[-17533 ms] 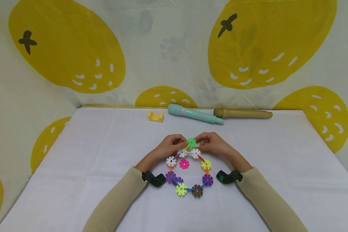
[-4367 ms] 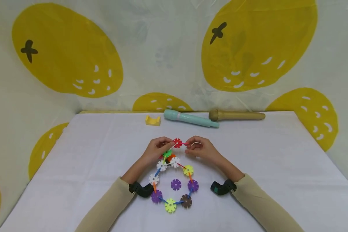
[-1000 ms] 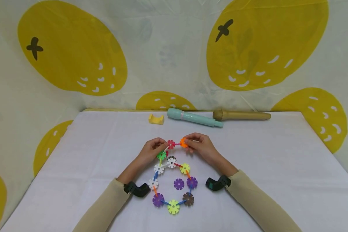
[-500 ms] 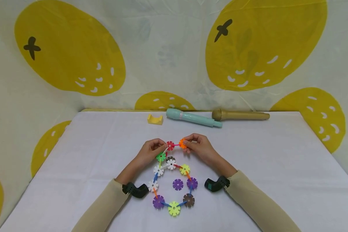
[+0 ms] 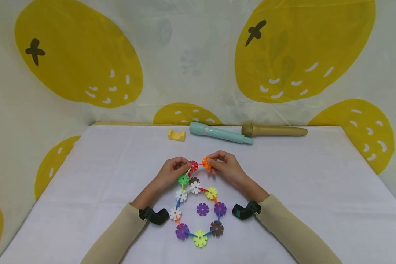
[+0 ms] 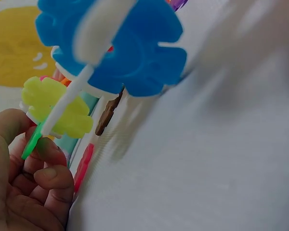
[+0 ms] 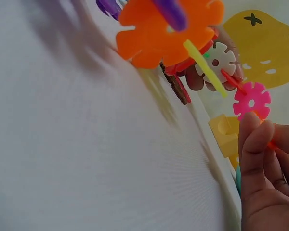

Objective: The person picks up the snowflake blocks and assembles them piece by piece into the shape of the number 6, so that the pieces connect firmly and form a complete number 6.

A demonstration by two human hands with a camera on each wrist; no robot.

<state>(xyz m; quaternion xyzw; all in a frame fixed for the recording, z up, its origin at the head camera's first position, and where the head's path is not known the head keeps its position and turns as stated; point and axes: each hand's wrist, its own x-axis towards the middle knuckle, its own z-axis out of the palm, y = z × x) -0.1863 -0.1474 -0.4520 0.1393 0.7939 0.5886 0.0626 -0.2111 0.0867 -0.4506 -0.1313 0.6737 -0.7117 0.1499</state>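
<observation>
Snowflake discs slotted edge to edge form a ring, with a white disc, a yellow disc and a brown disc among them. From its upper left a green disc leads up to a red disc. My left hand pinches the red disc by its left edge. An edge-on pink disc links red to an orange disc, pinched by my right hand. The right wrist view shows the pink disc at the right fingertips. Fingers partly cover both held discs.
A loose purple disc lies inside the ring. Behind the white disc a second brown disc shows partly. At the back lie a yellow cradle, a light-blue toy microphone and a gold toy microphone.
Since the oldest frame, the red, pink and orange discs have joined the chain beyond the green disc. Over the last second, the right hand has shifted the orange disc slightly left.
</observation>
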